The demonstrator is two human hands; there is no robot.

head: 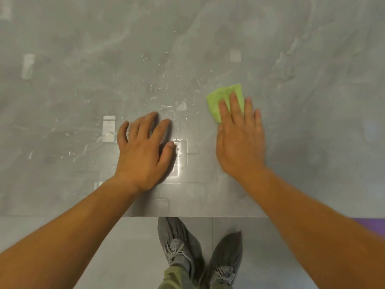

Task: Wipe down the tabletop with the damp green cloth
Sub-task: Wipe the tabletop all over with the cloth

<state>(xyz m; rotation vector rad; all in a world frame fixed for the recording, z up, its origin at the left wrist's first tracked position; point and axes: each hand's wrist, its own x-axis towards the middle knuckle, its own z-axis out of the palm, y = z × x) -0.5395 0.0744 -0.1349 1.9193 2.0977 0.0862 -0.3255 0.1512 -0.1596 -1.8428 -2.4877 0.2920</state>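
A glossy grey marble tabletop fills most of the view. A folded green cloth lies on it right of centre. My right hand presses flat on the cloth with straight fingers, and the cloth's far end shows beyond the fingertips. My left hand rests flat on the bare tabletop to the left of the cloth, fingers spread. Water droplets and wet streaks lie on the surface between and beyond the hands.
The table's front edge runs across the lower part of the view. Below it are a pale tiled floor, my two grey shoes, and a purple mat at the right.
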